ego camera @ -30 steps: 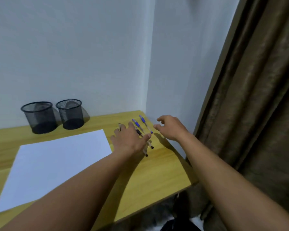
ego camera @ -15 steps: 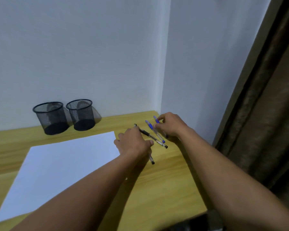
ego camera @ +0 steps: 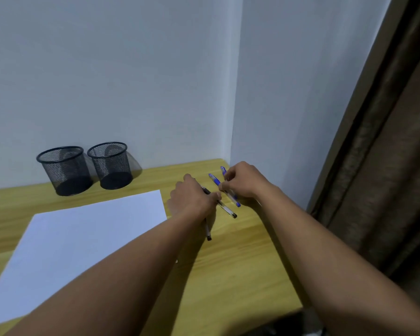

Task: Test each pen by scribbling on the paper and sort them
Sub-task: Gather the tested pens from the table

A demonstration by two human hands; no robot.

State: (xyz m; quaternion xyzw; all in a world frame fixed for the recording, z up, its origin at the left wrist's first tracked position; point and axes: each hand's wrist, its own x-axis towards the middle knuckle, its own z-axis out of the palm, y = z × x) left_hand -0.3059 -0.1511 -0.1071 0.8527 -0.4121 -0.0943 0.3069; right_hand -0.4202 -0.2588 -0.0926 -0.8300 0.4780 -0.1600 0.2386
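Several pens lie at the desk's back right corner. My left hand (ego camera: 194,198) is curled over the black ones; its thumb and fingers pinch a clear black-capped pen (ego camera: 227,210) that sticks out to the right. A second black pen (ego camera: 207,232) pokes out below the hand. My right hand (ego camera: 244,183) curls its fingers on a blue pen (ego camera: 214,179) whose tip points toward me. Another blue pen (ego camera: 223,169) shows just behind that hand. A blank white sheet of paper (ego camera: 83,241) lies to the left of my hands.
Two black mesh cups (ego camera: 63,170) (ego camera: 110,166) stand side by side against the back wall, left of the pens. The wooden desk (ego camera: 240,263) ends at a white wall on the right, with a brown curtain (ego camera: 386,166) beyond.
My right hand has come in from the right and closed its fingers on a blue pen. My left hand has curled over the black pens, which have shifted and turned.
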